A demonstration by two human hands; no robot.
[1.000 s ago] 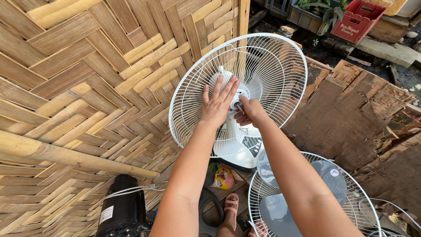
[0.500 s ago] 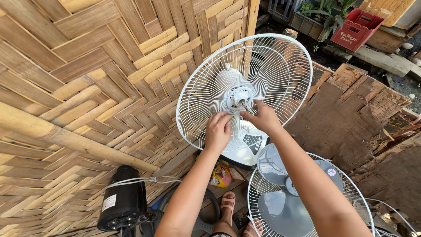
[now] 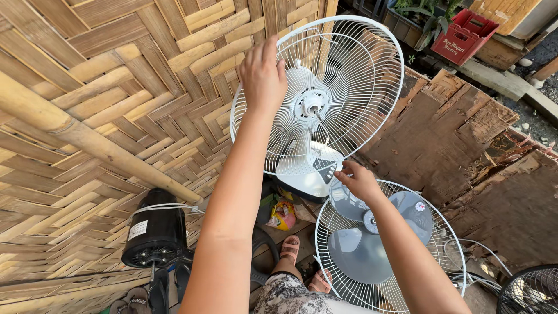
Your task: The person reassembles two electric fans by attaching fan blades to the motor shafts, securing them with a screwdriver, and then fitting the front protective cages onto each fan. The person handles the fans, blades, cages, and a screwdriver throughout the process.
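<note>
Your left hand [image 3: 263, 74], fingers spread, rests open on the upright fan guard's [image 3: 349, 70] upper-left rim, while your right hand [image 3: 359, 181] pinches the grey blade [image 3: 372, 232] lying below the guard, nearer you.

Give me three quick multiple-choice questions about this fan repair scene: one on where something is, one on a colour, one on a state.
1. Where does the left hand rest?
A. on the upright fan's rear grille
B. on the black motor
C. on the red crate

2. What colour are the fan blades lying in the loose grille?
A. green
B. grey
C. yellow

3. In what state is the upright fan?
A. fully closed
B. wrapped in plastic
C. front off, motor shaft bare

Answers: 1 A, its fingers lie on the white wires; 2 B, the blades under the right hand are pale grey; 3 C, no blade sits on the shaft.
</note>
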